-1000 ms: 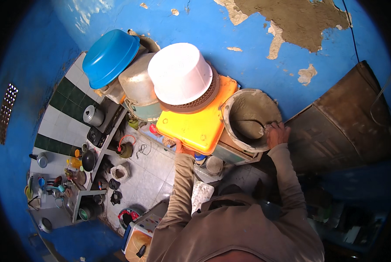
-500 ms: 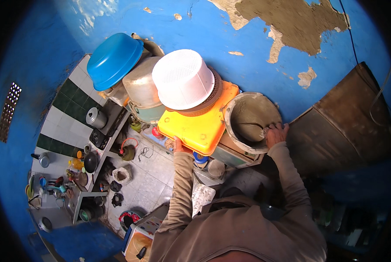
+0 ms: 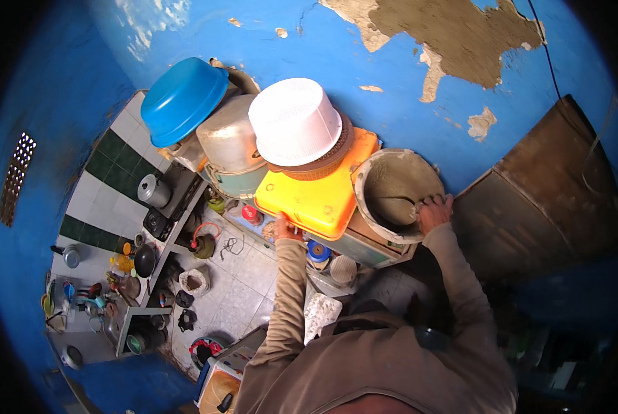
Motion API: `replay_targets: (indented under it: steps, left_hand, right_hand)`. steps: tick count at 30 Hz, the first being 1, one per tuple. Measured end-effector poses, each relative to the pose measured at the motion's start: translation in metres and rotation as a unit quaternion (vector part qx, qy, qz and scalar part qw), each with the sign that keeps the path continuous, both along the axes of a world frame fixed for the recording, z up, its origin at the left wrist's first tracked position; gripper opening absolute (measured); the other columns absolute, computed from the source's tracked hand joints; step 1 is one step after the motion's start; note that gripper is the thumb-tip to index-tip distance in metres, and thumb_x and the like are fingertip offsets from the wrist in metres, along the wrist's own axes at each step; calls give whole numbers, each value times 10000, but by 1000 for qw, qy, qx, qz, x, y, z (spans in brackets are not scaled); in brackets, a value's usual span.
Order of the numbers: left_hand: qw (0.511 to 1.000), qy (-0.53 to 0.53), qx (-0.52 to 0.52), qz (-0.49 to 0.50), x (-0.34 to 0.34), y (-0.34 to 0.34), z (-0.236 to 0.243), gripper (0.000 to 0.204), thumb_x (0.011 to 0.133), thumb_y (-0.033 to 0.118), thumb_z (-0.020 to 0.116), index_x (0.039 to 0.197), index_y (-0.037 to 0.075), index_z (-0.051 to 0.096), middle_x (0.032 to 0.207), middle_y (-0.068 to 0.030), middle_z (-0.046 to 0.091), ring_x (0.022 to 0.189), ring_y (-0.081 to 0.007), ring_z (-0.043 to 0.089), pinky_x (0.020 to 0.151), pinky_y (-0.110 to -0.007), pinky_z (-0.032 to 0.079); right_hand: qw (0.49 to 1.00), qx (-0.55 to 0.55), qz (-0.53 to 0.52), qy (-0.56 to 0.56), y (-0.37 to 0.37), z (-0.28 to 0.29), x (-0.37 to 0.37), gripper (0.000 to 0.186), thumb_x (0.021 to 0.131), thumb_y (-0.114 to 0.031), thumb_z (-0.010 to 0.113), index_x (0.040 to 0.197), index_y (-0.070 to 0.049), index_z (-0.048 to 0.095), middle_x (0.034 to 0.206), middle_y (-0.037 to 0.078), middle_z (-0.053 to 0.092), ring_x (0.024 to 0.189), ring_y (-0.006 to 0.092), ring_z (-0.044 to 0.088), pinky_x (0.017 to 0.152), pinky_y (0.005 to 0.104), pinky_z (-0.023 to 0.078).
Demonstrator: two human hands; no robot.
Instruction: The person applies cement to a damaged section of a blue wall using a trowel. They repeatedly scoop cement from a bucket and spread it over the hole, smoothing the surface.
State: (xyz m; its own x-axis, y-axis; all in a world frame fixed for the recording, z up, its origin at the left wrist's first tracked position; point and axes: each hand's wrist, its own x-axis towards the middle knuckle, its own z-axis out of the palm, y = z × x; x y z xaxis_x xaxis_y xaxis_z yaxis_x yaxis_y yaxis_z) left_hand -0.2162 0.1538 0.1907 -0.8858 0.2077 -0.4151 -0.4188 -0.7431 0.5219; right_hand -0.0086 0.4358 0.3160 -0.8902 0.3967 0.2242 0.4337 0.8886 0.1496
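Note:
My left hand [image 3: 287,229] is at the near edge of an orange plastic tray [image 3: 309,207], its thumb against the rim and its other fingers partly hidden. On that tray sit a brown basket [image 3: 316,170] and, over it, an upturned white colander [image 3: 292,124]. My right hand [image 3: 434,213] grips the near right rim of a round bucket [image 3: 365,181], fingers curled over its edge. Smooth grey wet mortar lies inside the bucket, which stands right of the tray on a cabinet [image 3: 364,253].
Left of the tray stand a large metal pot [image 3: 230,131] and a tilted blue basin [image 3: 185,100]. Behind is a blue wall [image 3: 364,62] with bare plaster patches. A brown panel [image 3: 536,186] leans at right. Jars [image 3: 318,252] sit below; a cluttered counter lies far left.
The orange tray, with the basket and colander on it, has shifted slightly back toward the wall. My right hand stays on the bucket's rim. The whole view has moved a little.

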Motion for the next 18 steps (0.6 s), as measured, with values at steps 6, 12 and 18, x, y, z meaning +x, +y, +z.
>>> replay_targets:
  steps: [6, 12, 18]
  left_hand:
    - [984, 41, -165, 50, 78, -9, 22, 191, 882, 285, 537, 885, 98, 500, 846, -11, 569, 760, -125, 534, 682, -267, 437]
    - [914, 225, -225, -251, 152, 49, 55, 454, 856, 233, 616, 1201, 19, 412, 1110, -105, 535, 1024, -190, 503, 886, -297, 398]
    - [924, 284, -168, -193, 115, 124, 65, 591, 837, 91, 599, 1335, 19, 288, 1231, -140, 477, 1103, -221, 475, 934, -306, 375]
  right_hand:
    - [998, 7, 19, -62, 13, 33, -1, 115, 721, -90, 579, 822, -81, 634, 861, 93, 593, 930, 275, 544, 827, 483, 382]
    - [986, 107, 0, -132, 31, 61, -10, 112, 765, -116, 544, 826, -102, 636, 795, 54, 605, 800, 248, 606, 655, 407, 461]
    - [912, 114, -9, -394, 18, 102, -68, 130, 755, -178, 595, 844, -140, 682, 868, 39, 664, 859, 235, 631, 659, 420, 495]
